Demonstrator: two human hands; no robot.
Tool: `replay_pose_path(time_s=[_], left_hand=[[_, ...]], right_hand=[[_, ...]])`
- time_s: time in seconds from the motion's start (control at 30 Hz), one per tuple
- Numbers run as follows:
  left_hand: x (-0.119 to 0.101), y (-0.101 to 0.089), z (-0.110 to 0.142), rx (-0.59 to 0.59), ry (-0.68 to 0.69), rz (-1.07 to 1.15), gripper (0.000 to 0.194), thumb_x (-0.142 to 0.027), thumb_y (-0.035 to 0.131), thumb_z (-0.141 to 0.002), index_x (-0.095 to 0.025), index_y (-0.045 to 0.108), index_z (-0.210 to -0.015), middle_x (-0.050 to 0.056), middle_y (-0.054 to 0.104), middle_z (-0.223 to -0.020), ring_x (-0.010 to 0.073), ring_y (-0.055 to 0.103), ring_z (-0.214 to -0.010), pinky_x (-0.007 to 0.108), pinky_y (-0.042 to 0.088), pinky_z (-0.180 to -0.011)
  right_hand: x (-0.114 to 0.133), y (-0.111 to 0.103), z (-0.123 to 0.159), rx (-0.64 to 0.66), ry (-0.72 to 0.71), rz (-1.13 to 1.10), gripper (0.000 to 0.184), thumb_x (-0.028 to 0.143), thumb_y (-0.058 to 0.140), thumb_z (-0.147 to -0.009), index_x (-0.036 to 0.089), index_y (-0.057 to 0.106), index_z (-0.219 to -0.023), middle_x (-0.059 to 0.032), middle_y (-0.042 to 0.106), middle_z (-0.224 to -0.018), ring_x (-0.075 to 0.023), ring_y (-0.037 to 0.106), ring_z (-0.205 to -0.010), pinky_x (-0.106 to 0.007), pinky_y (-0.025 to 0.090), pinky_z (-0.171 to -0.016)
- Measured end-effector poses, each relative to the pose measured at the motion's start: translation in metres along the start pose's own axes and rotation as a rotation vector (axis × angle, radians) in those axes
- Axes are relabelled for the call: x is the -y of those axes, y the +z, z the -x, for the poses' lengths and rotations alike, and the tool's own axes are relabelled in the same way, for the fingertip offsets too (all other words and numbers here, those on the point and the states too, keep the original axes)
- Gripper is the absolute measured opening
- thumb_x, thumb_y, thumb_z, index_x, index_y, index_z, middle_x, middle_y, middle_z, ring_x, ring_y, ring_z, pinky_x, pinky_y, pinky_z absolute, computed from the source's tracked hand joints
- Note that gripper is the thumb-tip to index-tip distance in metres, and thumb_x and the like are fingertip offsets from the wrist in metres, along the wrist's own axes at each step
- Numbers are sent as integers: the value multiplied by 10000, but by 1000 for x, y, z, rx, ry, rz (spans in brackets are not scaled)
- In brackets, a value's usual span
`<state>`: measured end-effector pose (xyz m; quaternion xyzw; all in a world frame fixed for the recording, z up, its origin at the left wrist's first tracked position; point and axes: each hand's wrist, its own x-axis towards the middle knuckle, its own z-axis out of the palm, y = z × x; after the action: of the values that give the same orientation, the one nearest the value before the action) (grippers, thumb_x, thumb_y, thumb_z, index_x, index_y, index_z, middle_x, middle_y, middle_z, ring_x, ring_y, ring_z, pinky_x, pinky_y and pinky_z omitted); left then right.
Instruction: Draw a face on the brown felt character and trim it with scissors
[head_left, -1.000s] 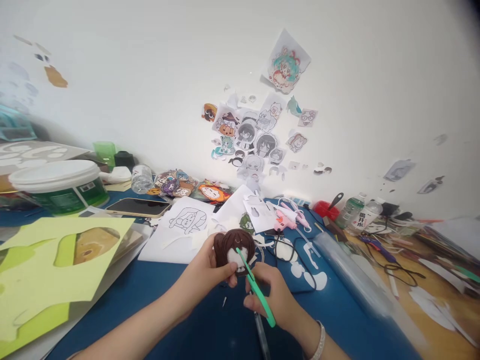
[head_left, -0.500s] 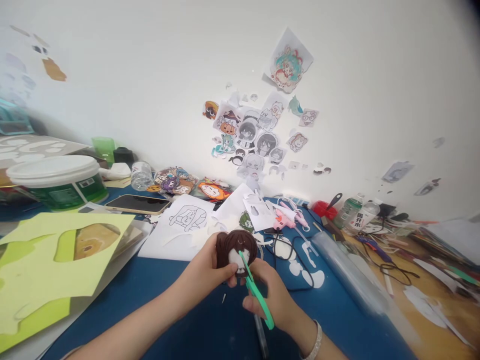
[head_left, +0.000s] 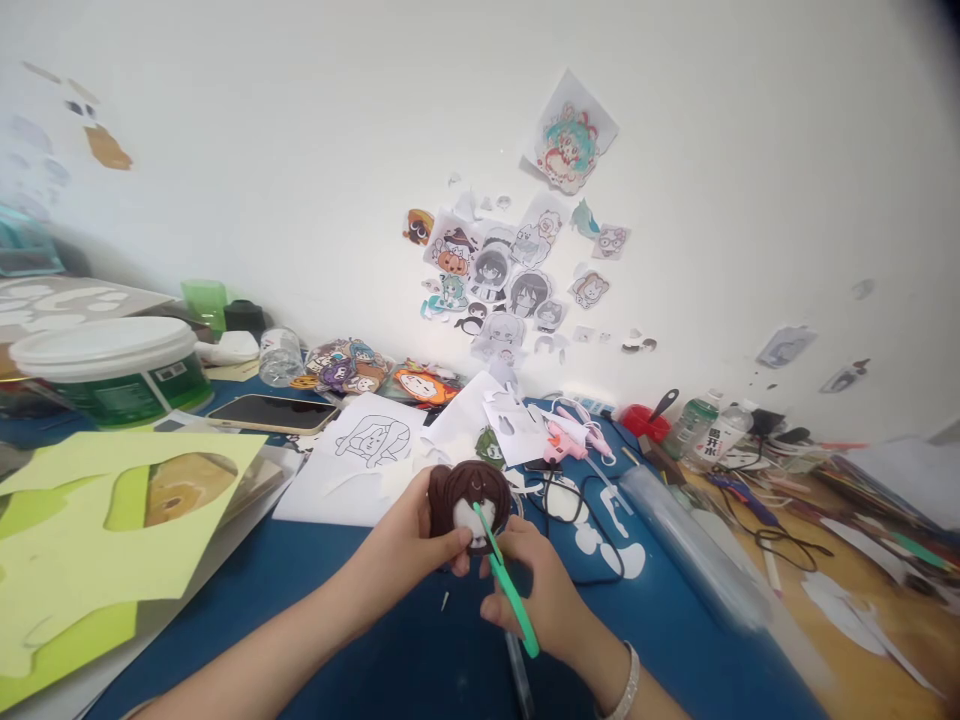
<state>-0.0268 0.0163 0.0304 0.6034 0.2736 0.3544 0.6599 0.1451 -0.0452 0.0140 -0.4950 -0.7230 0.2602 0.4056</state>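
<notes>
l hand (head_left: 431, 545) grips brown/white round pc (head_left: 471, 505), r hand (head_left: 536, 590) clutches green tool (head_left: 511, 595).

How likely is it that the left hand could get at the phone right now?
Probably yes, with a stretch: nothing seems to cover the phone, and only low, flat paper lies between. But the left hand is busy holding the brown and white piece, so it would likely need freeing first.

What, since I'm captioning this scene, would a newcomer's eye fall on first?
Probably the bright green tool in the right hand, its tip over the white part of the brown piece in the left hand. Next come the cartoon pictures clustered on the white wall, then the big yellow sheet at the picture's lower left.
</notes>
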Motion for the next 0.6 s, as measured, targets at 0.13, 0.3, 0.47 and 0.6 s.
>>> replay_pose_path(time_s=[0.13, 0.3, 0.47, 0.6], left_hand=[[1, 1, 1, 2, 2, -19, 410, -280, 637, -728, -209, 355, -1017, -65, 601, -646, 124, 566, -521, 274, 457, -546], [2, 0, 0, 9, -1, -21, 384, -271, 631, -734, -208, 366, -1004, -62, 603, -658, 123, 568, -520, 266, 444, -534], [2, -1, -1, 4, 0, -8, 391, -287, 646, -725, -208, 371, -992, -56, 610, -691, 117, 568, -521, 258, 434, -531], [3, -2, -2, 9, -14, 9, 410, -294, 658, -720, -202, 373, -1000, -37, 629, -715, 119, 572, -517, 270, 442, -543]], right_hand=[[5, 0, -2, 99, -71, -50, 678, 787, 437, -711, 171, 665, -879, -93, 544, -920, -209, 517, -767, -306, 439, -662], [3, 3, -1, 48, -76, -39, 690, 799, 428, -703, 154, 652, -802, -79, 545, -813, -207, 503, -748, -308, 427, -680], [0, 6, 1, -9, -35, 7, 718, 835, 418, -663, 143, 612, -665, -70, 541, -713, -214, 499, -718, -327, 401, -697], [1, 7, 2, -51, -17, 14, 699, 827, 459, -646, 139, 578, -606, -61, 520, -651, -214, 504, -684, -324, 383, -672]])
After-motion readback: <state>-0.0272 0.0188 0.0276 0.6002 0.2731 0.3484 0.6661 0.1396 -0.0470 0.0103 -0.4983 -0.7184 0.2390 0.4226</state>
